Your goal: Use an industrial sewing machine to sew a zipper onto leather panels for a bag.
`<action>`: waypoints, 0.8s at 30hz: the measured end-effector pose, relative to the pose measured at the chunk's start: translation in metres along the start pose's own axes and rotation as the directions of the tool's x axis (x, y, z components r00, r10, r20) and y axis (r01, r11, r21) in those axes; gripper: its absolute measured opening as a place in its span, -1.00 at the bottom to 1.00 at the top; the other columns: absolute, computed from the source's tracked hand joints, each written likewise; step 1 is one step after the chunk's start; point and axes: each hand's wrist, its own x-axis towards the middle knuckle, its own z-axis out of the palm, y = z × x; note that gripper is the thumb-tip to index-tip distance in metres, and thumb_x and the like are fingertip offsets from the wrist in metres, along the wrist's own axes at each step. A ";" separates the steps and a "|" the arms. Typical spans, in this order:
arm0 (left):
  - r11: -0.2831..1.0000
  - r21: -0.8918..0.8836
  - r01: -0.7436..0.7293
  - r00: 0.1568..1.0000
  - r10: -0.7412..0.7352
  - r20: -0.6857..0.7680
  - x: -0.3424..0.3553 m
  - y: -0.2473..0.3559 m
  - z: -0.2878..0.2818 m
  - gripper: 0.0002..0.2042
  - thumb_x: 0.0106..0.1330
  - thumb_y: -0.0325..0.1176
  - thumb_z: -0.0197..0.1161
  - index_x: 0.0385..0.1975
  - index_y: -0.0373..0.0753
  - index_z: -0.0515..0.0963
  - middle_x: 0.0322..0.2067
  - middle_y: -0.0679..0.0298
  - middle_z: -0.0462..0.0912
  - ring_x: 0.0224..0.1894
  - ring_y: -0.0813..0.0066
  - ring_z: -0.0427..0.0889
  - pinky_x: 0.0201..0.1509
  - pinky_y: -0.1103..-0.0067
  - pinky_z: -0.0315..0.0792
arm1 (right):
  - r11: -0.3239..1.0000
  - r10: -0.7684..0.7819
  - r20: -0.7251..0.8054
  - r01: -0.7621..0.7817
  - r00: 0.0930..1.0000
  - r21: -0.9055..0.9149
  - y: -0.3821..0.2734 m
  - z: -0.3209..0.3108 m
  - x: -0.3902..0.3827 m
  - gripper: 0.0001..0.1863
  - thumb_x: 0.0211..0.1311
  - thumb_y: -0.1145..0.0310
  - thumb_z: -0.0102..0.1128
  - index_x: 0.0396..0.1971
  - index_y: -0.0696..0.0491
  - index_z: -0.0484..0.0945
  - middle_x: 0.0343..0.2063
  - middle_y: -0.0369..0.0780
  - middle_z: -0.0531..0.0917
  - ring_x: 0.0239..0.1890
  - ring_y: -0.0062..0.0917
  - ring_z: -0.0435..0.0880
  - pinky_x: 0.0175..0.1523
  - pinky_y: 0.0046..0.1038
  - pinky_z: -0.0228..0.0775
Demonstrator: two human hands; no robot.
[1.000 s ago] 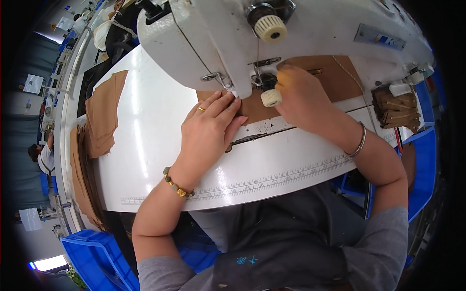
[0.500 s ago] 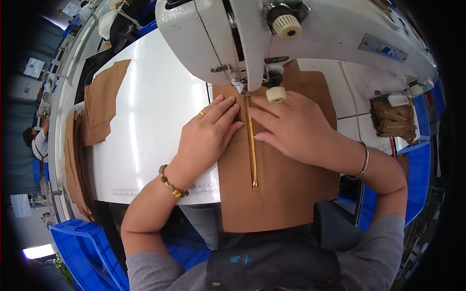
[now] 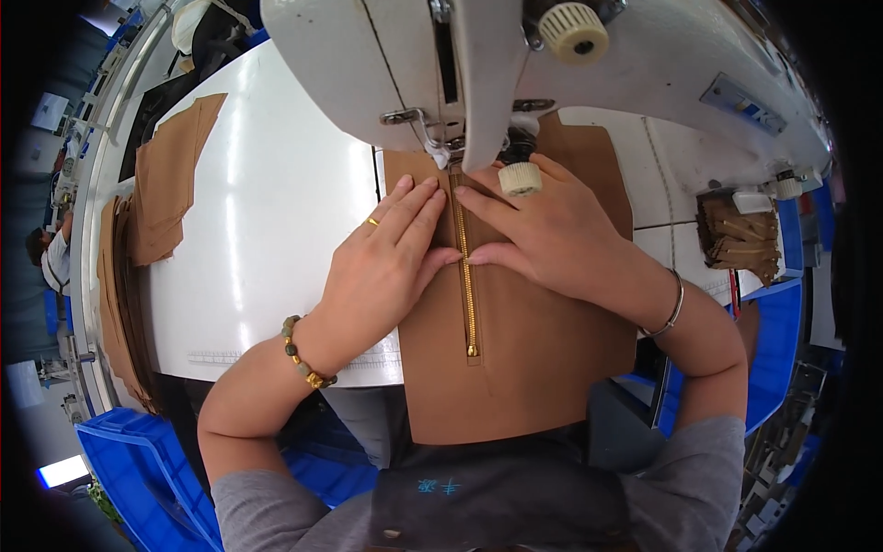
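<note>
A brown panel (image 3: pixel 501 396) with a long brass zipper (image 3: pixel 471 313) set in a slot lies under the needle area of a white sewing machine (image 3: pixel 635 64), its lower part overhanging the table's front edge. My left hand (image 3: pixel 382 258) rests open on the panel left of the zipper, fingertips near the presser foot (image 3: pixel 444 156), thumb tip at the zipper. My right hand (image 3: pixel 566 239) lies open on the panel to the right, fingers spread, some fingertips partly hidden behind the cream knob (image 3: pixel 521 178), thumb tip beside the zipper, close to the left thumb.
Stacks of brown pieces (image 3: pixel 170 166) lie at the table's left. A box of brown zipper pieces (image 3: pixel 740 239) sits at right. Blue bins (image 3: pixel 133 469) stand below on both sides. A ruler scale (image 3: pixel 258 359) runs along the front edge. A co-worker (image 3: pixel 55 258) works at far left.
The panel has turned and come toward me, exposing the zipper and overhanging the front edge. My right hand moved down from beside the knob onto the panel; both hands now lie either side of the zipper.
</note>
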 end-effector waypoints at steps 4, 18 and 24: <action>0.995 0.084 -0.057 0.998 0.054 0.040 0.002 0.001 -0.003 -0.40 0.27 -0.15 0.43 0.26 -0.32 0.55 0.28 0.09 0.59 0.38 0.06 0.53 0.34 0.33 0.53 | 1.000 -0.002 0.001 0.002 1.000 -0.004 0.001 0.002 -0.001 -0.40 0.11 -0.07 0.46 0.01 0.07 0.67 0.04 -0.12 0.66 0.23 -0.27 0.58 0.37 -0.15 0.38; 0.988 0.133 -0.078 0.995 0.068 0.079 0.006 -0.004 -0.010 -0.31 0.19 0.07 0.39 0.26 -0.24 0.58 0.28 0.23 0.62 0.33 0.19 0.58 0.35 0.37 0.50 | 0.987 0.079 0.018 -0.076 0.997 -0.145 -0.003 -0.005 0.002 -0.38 -0.09 -0.24 0.49 -0.20 -0.02 0.68 -0.44 -0.31 0.60 -0.38 -0.44 0.62 -0.09 -0.38 0.39; 0.983 0.163 -0.086 0.996 0.081 0.042 0.004 -0.007 -0.007 -0.31 0.19 0.10 0.40 0.25 -0.23 0.59 0.29 0.26 0.62 0.32 0.20 0.59 0.32 0.40 0.51 | 0.953 -0.153 -0.393 0.030 0.907 -0.302 0.033 -0.130 -0.037 -0.67 0.30 0.15 0.43 -0.16 0.12 0.72 -0.33 -0.16 0.73 -0.36 -0.35 0.67 -0.27 -0.37 0.46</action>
